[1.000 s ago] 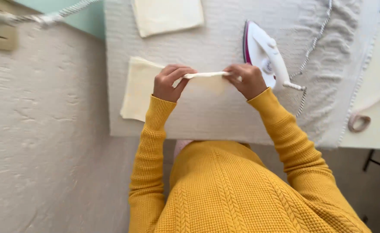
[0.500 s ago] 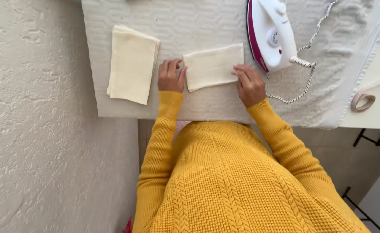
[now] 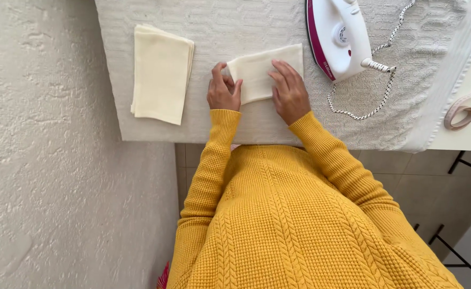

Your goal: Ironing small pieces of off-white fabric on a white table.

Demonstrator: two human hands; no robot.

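Two hands rest on a small folded cloth point(image 3: 259, 72) of pale cream colour, which lies flat on the counter point(image 3: 257, 126) just in front of the person in the yellow sweater point(image 3: 294, 225). The left hand point(image 3: 223, 91) sits at the cloth's left end, its fingers point(image 3: 218, 72) curled over the corner with the thumb against the near edge, seemingly pinching that end so the fold stays aligned. The right hand point(image 3: 289, 91) lies flat on top, its fingers point(image 3: 282, 71) held close together and stretched across the middle of the cloth, pressing it down, probably to keep the layers from springing open. Off to the left, well apart from the hands, a stack of folded cloths point(image 3: 160, 75) of the same cream colour lies squared up near the counter's left edge, likely kept there so it stays out of the working space. To the right of the hands a white and magenta iron point(image 3: 336, 40) lies close beside the small cloth without touching it, within easy reach of the right hand. Its speckled cord point(image 3: 372, 109) loops loosely over the textured grey cover point(image 3: 407, 69) spread on the counter. A pinkish tape loop point(image 3: 460, 116) lies at the far right edge.
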